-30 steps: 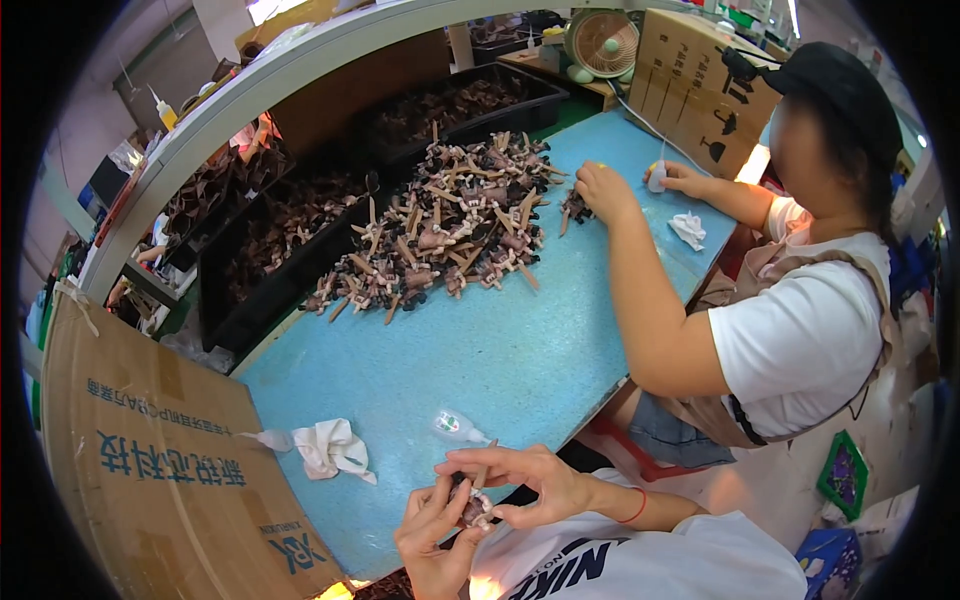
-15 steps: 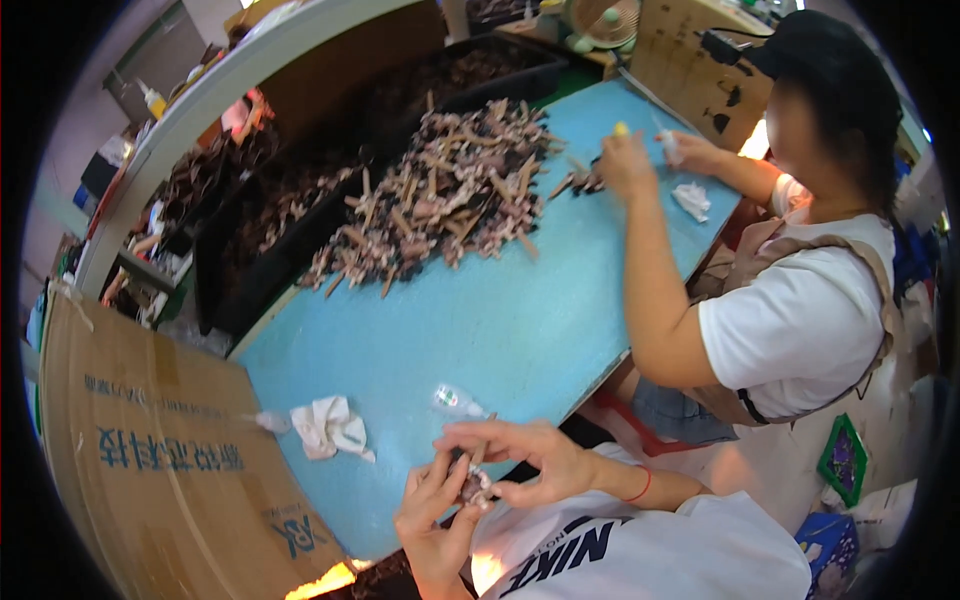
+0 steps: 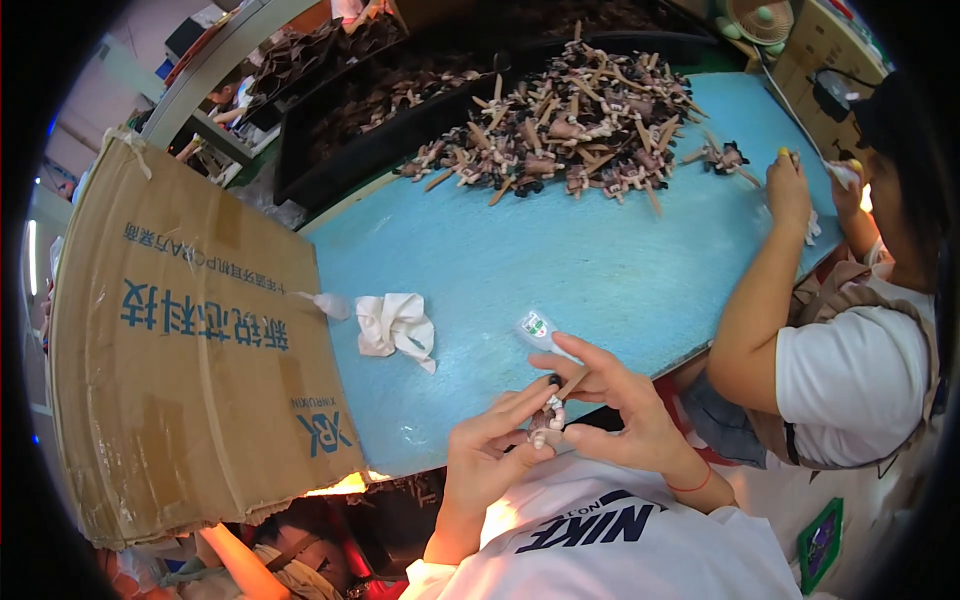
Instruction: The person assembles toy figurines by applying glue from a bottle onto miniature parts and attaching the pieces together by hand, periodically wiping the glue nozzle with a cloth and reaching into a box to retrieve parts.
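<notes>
A small figurine (image 3: 546, 424) with a dark head, a pinkish-brown body and pale limbs is held low over the front of the table, close to my shirt. My left hand (image 3: 492, 452) is closed on its left side, thumb below and fingers above. With the thumb of my right hand (image 3: 625, 408) I touch its other side, while the fingers arch above. A flat tan stick (image 3: 573, 381) slants up from the figurine toward my right fingers. Just beyond lies a clear plastic bottle (image 3: 535, 326) with a green-and-white label, partly hidden by my right hand.
A large heap of similar figurines (image 3: 575, 130) covers the blue table's (image 3: 480, 260) far side, before black bins (image 3: 290, 170). Crumpled tissue (image 3: 396, 328) and a thin-nozzled bottle (image 3: 333, 305) lie left, beside a cardboard box (image 3: 200, 320). A co-worker's arm (image 3: 755, 300) reaches in at right.
The whole view has swung, so the table and heap sit further right. My right fingers have lifted and spread, showing more of the figurine. The co-worker's hands have shifted.
</notes>
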`<state>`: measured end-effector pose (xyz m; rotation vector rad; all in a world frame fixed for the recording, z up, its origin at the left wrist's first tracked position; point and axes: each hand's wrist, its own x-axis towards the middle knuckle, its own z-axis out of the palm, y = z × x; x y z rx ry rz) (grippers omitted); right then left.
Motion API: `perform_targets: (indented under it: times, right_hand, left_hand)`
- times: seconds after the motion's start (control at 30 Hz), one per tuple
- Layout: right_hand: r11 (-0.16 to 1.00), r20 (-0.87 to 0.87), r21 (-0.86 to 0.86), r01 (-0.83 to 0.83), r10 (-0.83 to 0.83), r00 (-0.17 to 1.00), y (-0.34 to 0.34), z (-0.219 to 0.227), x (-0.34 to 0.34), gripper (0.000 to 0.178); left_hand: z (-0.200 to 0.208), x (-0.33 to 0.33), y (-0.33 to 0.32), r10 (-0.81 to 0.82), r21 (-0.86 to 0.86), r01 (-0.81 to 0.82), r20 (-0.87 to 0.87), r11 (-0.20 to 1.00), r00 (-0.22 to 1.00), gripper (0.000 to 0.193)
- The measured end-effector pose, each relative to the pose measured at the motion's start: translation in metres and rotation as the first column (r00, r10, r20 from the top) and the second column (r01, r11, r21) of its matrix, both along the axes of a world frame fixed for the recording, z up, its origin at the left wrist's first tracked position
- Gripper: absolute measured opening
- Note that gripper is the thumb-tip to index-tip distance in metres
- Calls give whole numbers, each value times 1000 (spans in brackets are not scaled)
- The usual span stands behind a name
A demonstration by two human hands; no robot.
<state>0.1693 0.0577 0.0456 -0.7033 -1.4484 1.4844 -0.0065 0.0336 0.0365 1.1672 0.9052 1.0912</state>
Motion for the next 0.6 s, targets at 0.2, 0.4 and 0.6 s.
perform_targets:
  times: [0.2,0.4,0.6]
  right_hand:
    - [993,-29,-54,109,-111,993,-8,1,-3,81]
    - [981,98,113,155,-167,981,-8,3,2,78]
    - [962,182,231,148,-192,964,-8,9,4,69]
  left_hand:
    - [-11,-11,3,-107,-227,270,548,936,830,54]
    - [-14,-5,6,-77,-190,374,801,908,594,57]
    - [-28,-8,6,-11,-177,517,941,837,339,59]
